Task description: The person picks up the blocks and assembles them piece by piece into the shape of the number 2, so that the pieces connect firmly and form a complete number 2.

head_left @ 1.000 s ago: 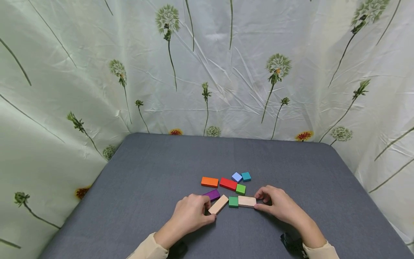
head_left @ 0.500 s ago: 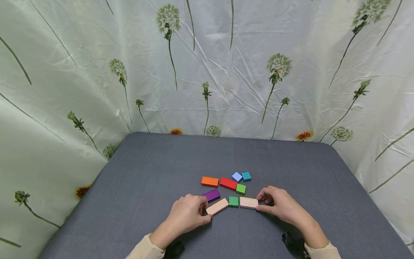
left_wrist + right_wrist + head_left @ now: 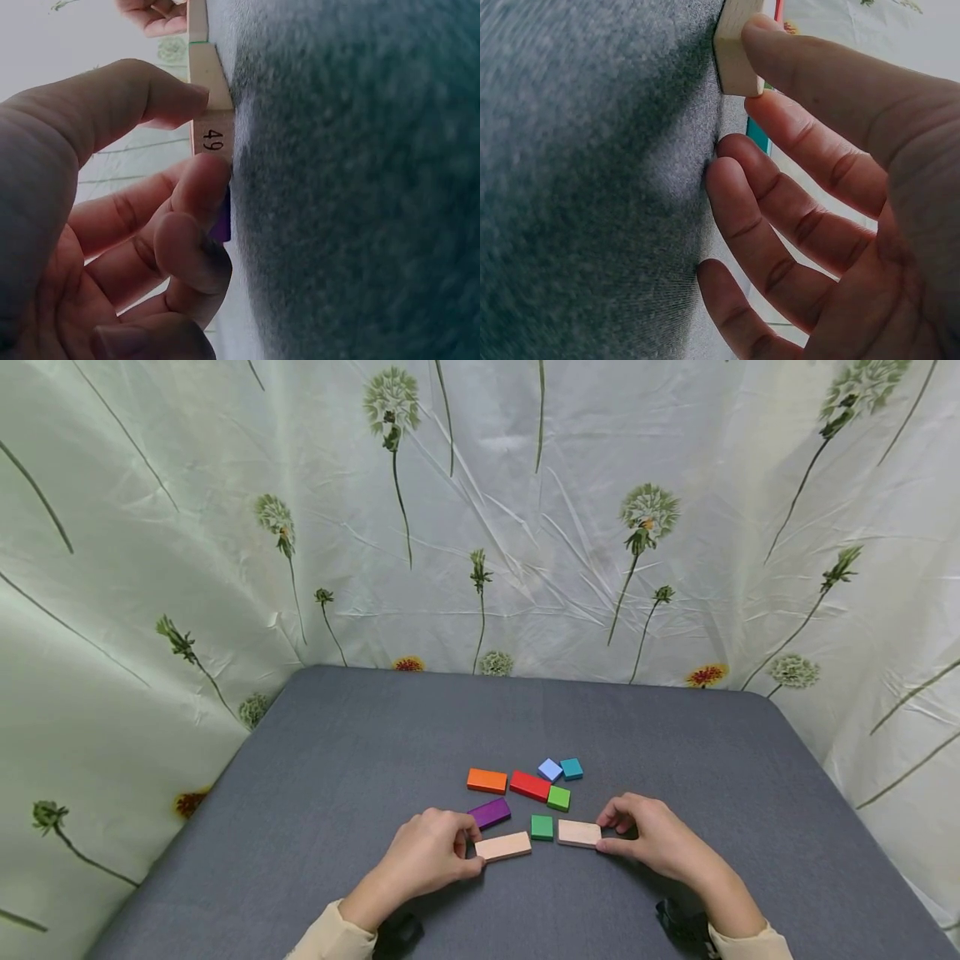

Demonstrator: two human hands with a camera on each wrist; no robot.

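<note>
In the head view my left hand (image 3: pixel 427 852) pinches the left end of a plain wooden block (image 3: pixel 506 845) between thumb and fingers. The left wrist view shows the number 49 on that block's end face (image 3: pixel 214 133). My right hand (image 3: pixel 652 835) pinches the right end of a second plain wooden block (image 3: pixel 578 833), its thumb on the near side in the right wrist view. Between the two blocks lies a dark green block (image 3: pixel 542 827). A narrow gap separates it from the right one; the left one's corner almost meets it. Both plain blocks lie flat.
Behind my left fingers is a purple block (image 3: pixel 490 813). Farther back lie orange (image 3: pixel 487 781), red (image 3: pixel 530 786), light green (image 3: pixel 558 798), light blue (image 3: pixel 550 769) and teal (image 3: pixel 572 768) blocks. A grey table (image 3: pixel 360 735) stands before a flowered curtain (image 3: pixel 525 510).
The left plain block has turned from a steep slant to nearly level, my left hand shifting left and nearer. The right plain block has slid slightly right, away from the dark green block.
</note>
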